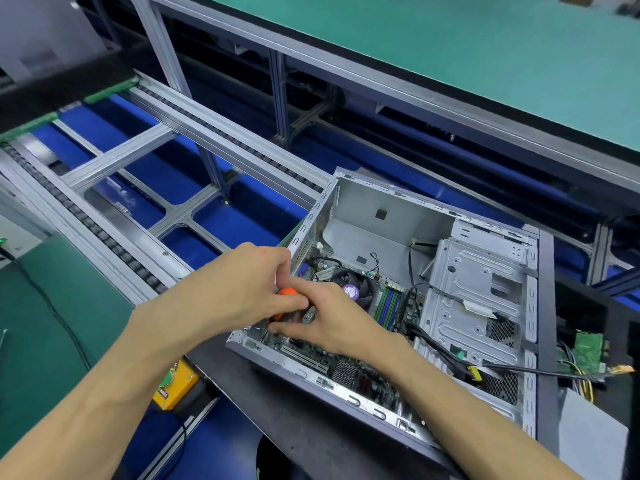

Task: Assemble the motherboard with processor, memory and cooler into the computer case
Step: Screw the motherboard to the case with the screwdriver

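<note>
Two bare forearms enter from the lower edge, each ending in a bare hand. Left hand point(239, 282): no glove, no ring, no wristband; the forearm carries no sleeve along its visible length. Right hand point(332, 320): likewise ungloved, with no ring and no watch at the wrist; its forearm is also sleeveless up to the frame border. Fingernails, where visible, are short and unpainted. No tattoos, markings, straps or cables are attached to either arm. No clothing shows on either limb
</note>
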Demonstrator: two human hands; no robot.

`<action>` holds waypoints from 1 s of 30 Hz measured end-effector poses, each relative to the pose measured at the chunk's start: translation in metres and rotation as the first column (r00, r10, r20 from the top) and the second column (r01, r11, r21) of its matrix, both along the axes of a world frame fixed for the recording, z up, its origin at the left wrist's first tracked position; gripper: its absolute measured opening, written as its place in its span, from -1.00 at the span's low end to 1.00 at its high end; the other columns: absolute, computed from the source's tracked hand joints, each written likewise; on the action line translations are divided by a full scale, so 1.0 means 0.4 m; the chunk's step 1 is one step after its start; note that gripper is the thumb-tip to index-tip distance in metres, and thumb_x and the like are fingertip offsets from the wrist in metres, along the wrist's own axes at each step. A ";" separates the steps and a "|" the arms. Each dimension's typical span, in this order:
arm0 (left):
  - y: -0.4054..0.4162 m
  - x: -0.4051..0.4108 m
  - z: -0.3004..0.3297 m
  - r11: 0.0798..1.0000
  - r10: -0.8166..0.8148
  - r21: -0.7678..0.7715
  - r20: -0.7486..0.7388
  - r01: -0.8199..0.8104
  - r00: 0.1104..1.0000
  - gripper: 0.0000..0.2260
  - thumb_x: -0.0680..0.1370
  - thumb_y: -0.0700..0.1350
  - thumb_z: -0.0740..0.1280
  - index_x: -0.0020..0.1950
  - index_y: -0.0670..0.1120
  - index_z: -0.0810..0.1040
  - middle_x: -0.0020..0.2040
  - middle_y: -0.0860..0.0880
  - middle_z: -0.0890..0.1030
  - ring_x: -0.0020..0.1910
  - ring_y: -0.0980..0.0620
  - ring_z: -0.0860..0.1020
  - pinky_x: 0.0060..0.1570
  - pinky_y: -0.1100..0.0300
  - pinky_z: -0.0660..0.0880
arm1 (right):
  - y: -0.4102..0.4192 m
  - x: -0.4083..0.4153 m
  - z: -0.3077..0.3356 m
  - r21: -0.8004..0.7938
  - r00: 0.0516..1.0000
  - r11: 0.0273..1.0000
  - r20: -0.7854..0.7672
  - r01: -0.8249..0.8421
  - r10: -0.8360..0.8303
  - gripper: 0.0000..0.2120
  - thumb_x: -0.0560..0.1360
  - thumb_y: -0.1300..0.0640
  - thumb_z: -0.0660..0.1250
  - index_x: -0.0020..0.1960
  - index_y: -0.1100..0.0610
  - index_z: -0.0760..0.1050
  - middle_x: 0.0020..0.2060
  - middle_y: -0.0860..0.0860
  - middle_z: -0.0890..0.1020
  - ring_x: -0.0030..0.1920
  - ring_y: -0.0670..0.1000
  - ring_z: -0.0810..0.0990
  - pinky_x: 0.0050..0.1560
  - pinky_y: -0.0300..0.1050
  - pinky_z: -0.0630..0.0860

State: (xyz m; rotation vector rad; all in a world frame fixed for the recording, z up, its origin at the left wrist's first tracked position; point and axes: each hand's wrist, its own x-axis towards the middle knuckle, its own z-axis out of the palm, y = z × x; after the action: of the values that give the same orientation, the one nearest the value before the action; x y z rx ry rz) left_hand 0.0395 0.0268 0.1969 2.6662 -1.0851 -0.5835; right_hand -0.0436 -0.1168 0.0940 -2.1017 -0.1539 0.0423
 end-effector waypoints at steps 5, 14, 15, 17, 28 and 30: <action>0.005 -0.012 0.025 0.978 -0.210 -0.023 -0.153 0.209 0.966 -0.86 0.46 0.01 0.46 -0.07 0.19 0.54 -0.10 0.17 0.49 -0.12 0.19 0.50 -0.06 0.13 0.53 | 0.013 -0.011 -0.006 0.050 0.998 0.999 0.056 -0.016 0.014 -0.71 0.44 0.04 0.56 -0.01 -0.02 0.46 -0.12 -0.09 0.62 -0.16 -0.05 0.60 -0.13 -0.22 0.55; -0.004 -0.020 0.019 0.987 -0.081 0.150 0.123 0.062 0.989 -0.71 0.44 0.31 0.34 -0.07 0.14 0.42 -0.20 0.12 0.51 -0.19 0.12 0.52 -0.16 0.10 0.53 | 0.007 -0.002 -0.011 0.160 1.000 0.987 -0.005 0.004 -0.003 -0.84 0.49 0.07 0.52 -0.03 0.06 0.56 -0.22 -0.01 0.65 -0.27 0.03 0.67 -0.16 0.04 0.63; -0.008 -0.021 0.015 0.985 -0.064 0.170 0.160 0.036 0.985 -0.71 0.45 0.30 0.34 -0.10 0.11 0.42 -0.23 0.08 0.53 -0.21 0.07 0.54 -0.16 0.06 0.55 | 0.008 -0.001 -0.013 0.158 1.000 0.987 -0.003 0.008 -0.008 -0.82 0.48 0.04 0.53 -0.04 0.07 0.56 -0.25 -0.02 0.63 -0.28 0.01 0.66 -0.16 0.03 0.63; -0.012 -0.025 0.014 0.983 -0.080 0.173 0.153 0.053 0.985 -0.80 0.50 0.18 0.35 -0.11 0.10 0.44 -0.22 0.07 0.54 -0.19 0.04 0.55 -0.12 0.03 0.56 | 0.010 0.000 -0.020 0.165 1.000 0.986 -0.004 0.009 -0.008 -0.78 0.47 0.02 0.54 -0.01 0.03 0.54 -0.27 -0.03 0.63 -0.27 0.00 0.66 -0.14 0.05 0.64; -0.018 -0.045 0.050 0.953 -0.065 0.301 0.156 0.015 0.986 -0.62 0.47 0.31 0.29 0.03 0.06 0.31 -0.12 0.07 0.48 -0.17 0.01 0.53 -0.14 0.08 0.53 | 0.011 0.008 -0.043 0.335 0.998 0.940 -0.025 0.065 -0.061 -0.69 0.40 0.05 0.54 -0.03 -0.05 0.42 -0.25 -0.05 0.66 -0.35 0.05 0.66 -0.41 0.12 0.64; -0.019 -0.042 0.044 0.953 -0.040 0.302 0.204 -0.024 0.978 -0.67 0.52 0.25 0.29 0.01 0.01 0.36 -0.18 0.02 0.50 -0.19 -0.02 0.54 -0.15 0.05 0.55 | 0.016 0.008 -0.043 0.360 0.998 0.930 -0.045 0.066 -0.054 -0.66 0.41 0.03 0.57 -0.06 -0.12 0.39 -0.32 -0.03 0.68 -0.35 0.10 0.67 -0.42 0.19 0.63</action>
State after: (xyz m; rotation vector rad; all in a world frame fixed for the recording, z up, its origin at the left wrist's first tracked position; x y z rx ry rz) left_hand 0.0229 0.0192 0.2143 3.0492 -1.1408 -0.5183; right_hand -0.0403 -0.1104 0.0767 -1.7339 -0.0694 0.0124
